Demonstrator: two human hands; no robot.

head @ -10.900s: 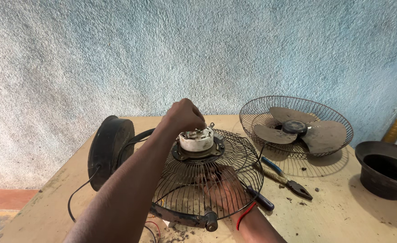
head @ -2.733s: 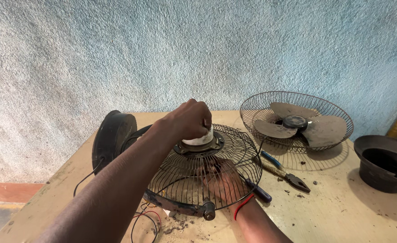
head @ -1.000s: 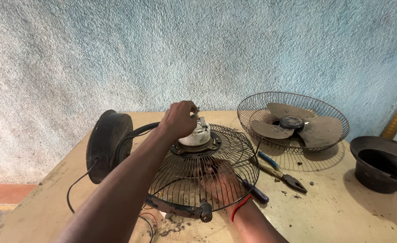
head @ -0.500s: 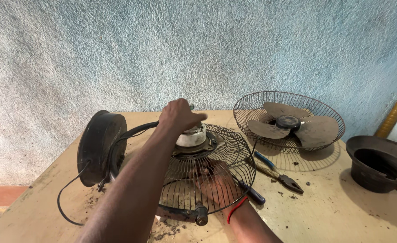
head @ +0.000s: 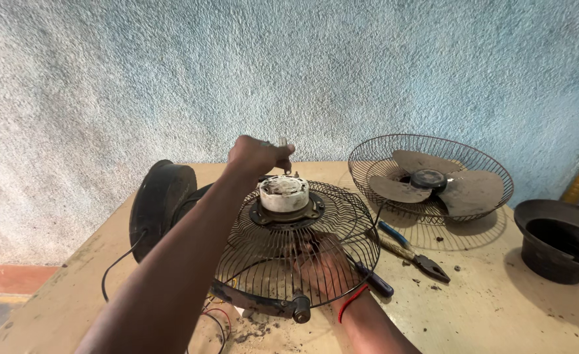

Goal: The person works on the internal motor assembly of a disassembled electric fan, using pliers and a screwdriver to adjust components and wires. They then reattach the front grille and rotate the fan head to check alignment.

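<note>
Left hand [head: 258, 155] pinches small metal piece [head: 283, 143] above motor [head: 284, 193]; right hand [head: 325, 267] under wire guard [head: 302, 252], grip unclear. Motor likely heavy, rigid; guard springy, best steadied at rim.

Rusty wire fan guard [head: 302, 262], dusty matt tabletop [head: 499, 314], rough plastered wall [head: 171, 78]

A dusty black round wire fan guard [head: 302, 259] stands tilted near the front edge of the worktop, with a grimy white cylindrical motor [head: 283, 193] bolted at its centre. A small metal piece [head: 283, 142] is pinched just above the motor.
</note>
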